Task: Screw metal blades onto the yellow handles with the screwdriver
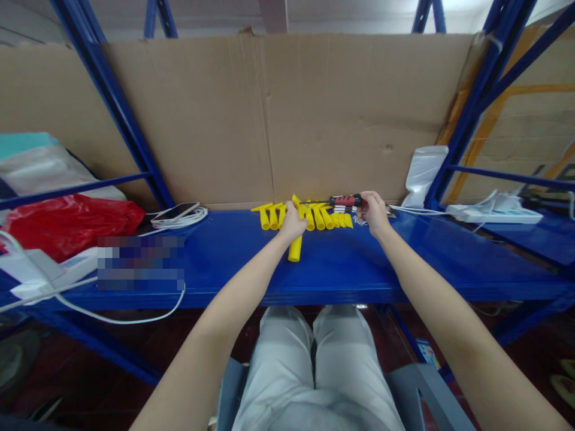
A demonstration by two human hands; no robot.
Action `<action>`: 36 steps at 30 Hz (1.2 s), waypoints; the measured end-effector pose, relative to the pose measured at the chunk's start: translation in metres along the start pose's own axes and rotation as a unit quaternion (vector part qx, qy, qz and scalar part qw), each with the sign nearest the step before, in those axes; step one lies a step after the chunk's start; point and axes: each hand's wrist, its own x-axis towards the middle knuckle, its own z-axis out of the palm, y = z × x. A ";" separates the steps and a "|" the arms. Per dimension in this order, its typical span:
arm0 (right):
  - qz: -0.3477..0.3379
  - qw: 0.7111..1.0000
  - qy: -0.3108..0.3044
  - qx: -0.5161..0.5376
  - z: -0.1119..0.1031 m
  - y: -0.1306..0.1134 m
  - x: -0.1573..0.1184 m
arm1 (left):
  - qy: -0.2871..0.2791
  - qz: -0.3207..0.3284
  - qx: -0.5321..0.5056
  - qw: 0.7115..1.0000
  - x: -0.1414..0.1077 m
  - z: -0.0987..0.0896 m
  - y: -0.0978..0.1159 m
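My left hand [293,222] is closed around the upper part of a yellow T-shaped plastic piece [294,250], whose round tube points toward me. In my right hand [375,214] is a screwdriver [345,200] with a red and black handle, gripped at its butt end. Its thin shaft lies level and points left, reaching the head of the yellow piece; my fingers hide whether the tip touches a screw. Behind, a row of similar yellow pieces [265,218] stretches both ways. Small flat yellow parts [344,221] lie to the right, with tiny metal bits [359,221] beside them.
The blue shelf top [233,257] is backed by a cardboard sheet [188,114]. At left are a red plastic bag [76,221], a coiled white cable [179,218] and a white power strip [31,266]. At right, a white pouch [424,176] leans near another power strip [494,214].
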 end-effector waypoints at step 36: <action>-0.004 0.999 0.021 -0.028 0.000 -0.002 -0.003 | -0.017 0.014 -0.058 0.998 0.007 0.005 -0.011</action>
